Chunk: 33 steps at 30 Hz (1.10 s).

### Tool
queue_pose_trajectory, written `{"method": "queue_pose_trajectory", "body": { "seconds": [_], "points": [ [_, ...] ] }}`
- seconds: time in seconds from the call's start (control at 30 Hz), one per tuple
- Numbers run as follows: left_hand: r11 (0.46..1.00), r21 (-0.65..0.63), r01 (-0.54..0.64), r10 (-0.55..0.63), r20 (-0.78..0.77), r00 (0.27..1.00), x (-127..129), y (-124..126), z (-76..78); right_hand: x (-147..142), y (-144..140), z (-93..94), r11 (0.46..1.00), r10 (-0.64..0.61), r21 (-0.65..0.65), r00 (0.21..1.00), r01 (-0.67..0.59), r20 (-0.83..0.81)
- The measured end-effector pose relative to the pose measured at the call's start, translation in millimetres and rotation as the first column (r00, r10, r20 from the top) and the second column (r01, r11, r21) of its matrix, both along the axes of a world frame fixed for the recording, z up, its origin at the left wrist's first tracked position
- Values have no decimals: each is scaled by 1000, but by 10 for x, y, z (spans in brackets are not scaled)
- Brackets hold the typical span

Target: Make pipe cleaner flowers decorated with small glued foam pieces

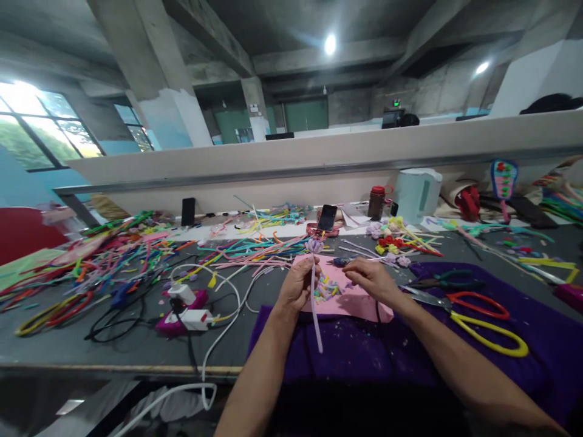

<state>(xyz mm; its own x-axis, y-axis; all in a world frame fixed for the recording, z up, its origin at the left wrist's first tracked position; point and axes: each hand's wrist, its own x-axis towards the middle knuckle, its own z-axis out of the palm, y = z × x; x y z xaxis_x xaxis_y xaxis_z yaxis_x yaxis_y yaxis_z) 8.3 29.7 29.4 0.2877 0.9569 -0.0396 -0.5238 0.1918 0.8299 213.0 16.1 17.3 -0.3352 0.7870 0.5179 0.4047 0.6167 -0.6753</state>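
My left hand (298, 285) is closed round the pale lilac stem of a pipe-cleaner flower (314, 244). Its purple head stands above my fingers, and the stem's free end (319, 340) hangs below them. To the right, my right hand (371, 279) is bent over a pink sheet (359, 306), fingertips drawn together; whatever they pinch is too small to make out. Short pastel pipe-cleaner pieces (328, 290) lie on the sheet between both hands. A dark-handled tool (341, 261) rests at the sheet's far edge, partly behind my right hand.
Right of my right arm, pliers (449, 280) and scissors with red and yellow handles (455, 306) lie on purple cloth (537, 340). Leftward are a power strip with white plugs (194, 318), cables and heaped pipe cleaners (150, 258). A phone (327, 217), bottle (376, 203) and kettle (416, 194) stand behind.
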Motion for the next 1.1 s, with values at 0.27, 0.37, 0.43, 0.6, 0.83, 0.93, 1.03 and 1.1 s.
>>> {"method": "queue_pose_trajectory", "body": {
  "seconds": [0.27,0.37,0.43,0.6,0.83,0.93,1.03,1.1],
  "points": [
    [996,60,69,-61,-120,991,33,-5,-41,-130,-69,-19,990,-30,-139,994,15,-110],
    [992,67,109,-100,-131,986,45,-1,-50,-122,-35,-50,991,-46,-127,996,36,-77],
    [989,71,129,-119,-137,983,52,2,-51,-108,1,-80,989,-59,-137,996,50,-63],
    [987,54,150,-142,-133,981,52,8,-50,-100,49,-119,976,9,-216,993,-34,-116],
    [982,53,179,-168,-163,972,91,-16,-77,-117,39,-131,937,79,-321,977,-141,-199],
    [972,49,228,-215,-193,957,125,-41,-84,-81,35,-95,917,60,-363,957,-164,-282],
    [957,83,277,-250,-242,937,133,-57,-85,-25,30,-22,903,92,-361,925,-234,-369],
    [951,93,296,-258,-295,920,128,-64,-85,7,26,23,882,146,-354,896,-310,-420]
  ]
}}
